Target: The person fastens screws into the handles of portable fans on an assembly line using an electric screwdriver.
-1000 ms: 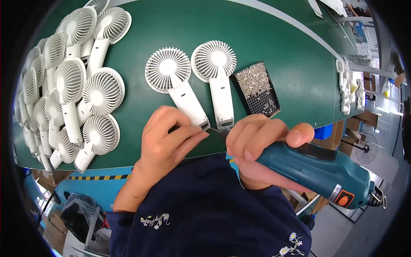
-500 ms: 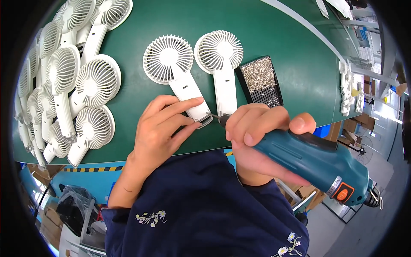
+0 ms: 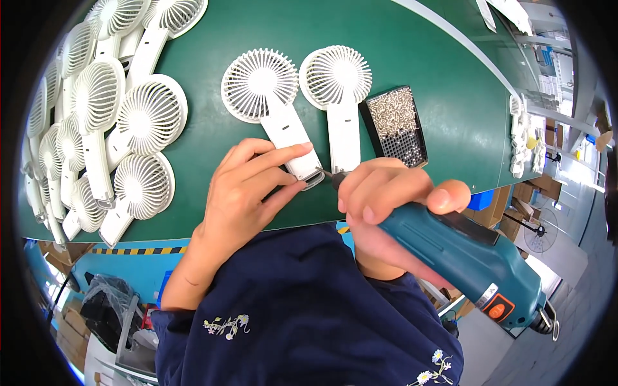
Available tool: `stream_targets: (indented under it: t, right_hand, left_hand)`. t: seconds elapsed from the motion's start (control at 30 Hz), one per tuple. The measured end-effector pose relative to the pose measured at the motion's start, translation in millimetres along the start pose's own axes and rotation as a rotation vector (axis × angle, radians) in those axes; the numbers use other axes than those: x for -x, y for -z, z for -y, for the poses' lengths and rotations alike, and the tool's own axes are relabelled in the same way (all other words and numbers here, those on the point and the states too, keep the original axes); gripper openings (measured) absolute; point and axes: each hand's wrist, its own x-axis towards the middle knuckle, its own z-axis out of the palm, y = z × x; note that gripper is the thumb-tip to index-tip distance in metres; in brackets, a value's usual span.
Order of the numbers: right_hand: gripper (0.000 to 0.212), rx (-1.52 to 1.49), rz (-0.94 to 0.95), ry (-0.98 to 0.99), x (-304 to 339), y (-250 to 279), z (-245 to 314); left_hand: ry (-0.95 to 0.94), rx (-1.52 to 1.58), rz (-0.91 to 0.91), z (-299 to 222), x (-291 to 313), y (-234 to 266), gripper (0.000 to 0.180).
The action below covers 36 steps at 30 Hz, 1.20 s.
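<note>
A white handheld fan (image 3: 288,135) lies on the green table with its round grille away from me. My left hand (image 3: 248,186) grips the lower end of its handle between fingers and thumb. In my right hand (image 3: 393,193) is a teal electric screwdriver (image 3: 463,251), held tilted, its body pointing down to the right. The bit meets the bottom end of the fan's handle; the exact contact spot is too small to make out. Just right of that fan lies a second white fan (image 3: 344,132), partly behind the tool's tip and apart from both hands.
A black tray (image 3: 425,151) of small metal screws sits right of the fans. Many white fans (image 3: 96,96) are heaped at the table's left. The green table's (image 3: 450,109) near edge runs in front of my body. Further fans (image 3: 524,135) lie at the far right.
The screwdriver's rear end has swung a little down and left, while its bit stays at the handle's end. Both hands keep their hold. The whole view has shifted slightly.
</note>
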Motion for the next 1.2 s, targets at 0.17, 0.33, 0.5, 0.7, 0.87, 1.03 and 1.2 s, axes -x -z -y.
stream_targets:
  t: [0.17,0.33,0.5,0.7,0.87,1.03,1.2]
  right_hand:
    - [0.062,-0.030,-0.195,0.190,-7.7,-11.5,28.1]
    - [0.045,-0.174,-0.282,0.549,-15.5,-45.4,15.9]
    - [0.036,-0.121,-0.128,0.439,-6.4,-45.9,10.1]
    - [0.035,-0.131,-0.229,0.457,-7.9,-50.2,17.7]
    - [0.035,-0.088,-0.163,0.391,-1.7,-45.0,11.9]
    - [0.035,-0.063,-0.130,0.367,-1.1,-45.9,13.9]
    - [0.032,-0.070,-0.196,0.369,-0.8,-47.4,12.9]
  left_hand:
    - [0.480,0.911,-0.329,-25.5,17.8,-3.3,0.002]
    - [1.005,1.783,-0.514,-56.8,17.6,-21.5,0.018]
    - [0.997,2.104,-0.469,-68.2,27.8,-27.8,0.019]
    - [0.938,2.210,-0.465,-62.8,24.5,-27.9,0.027]
    - [0.927,2.223,-0.450,-64.3,25.1,-27.7,0.026]
    - [0.917,2.172,-0.462,-62.6,24.0,-29.6,0.025]
    - [0.980,2.166,-0.484,-63.4,22.1,-29.4,0.025]
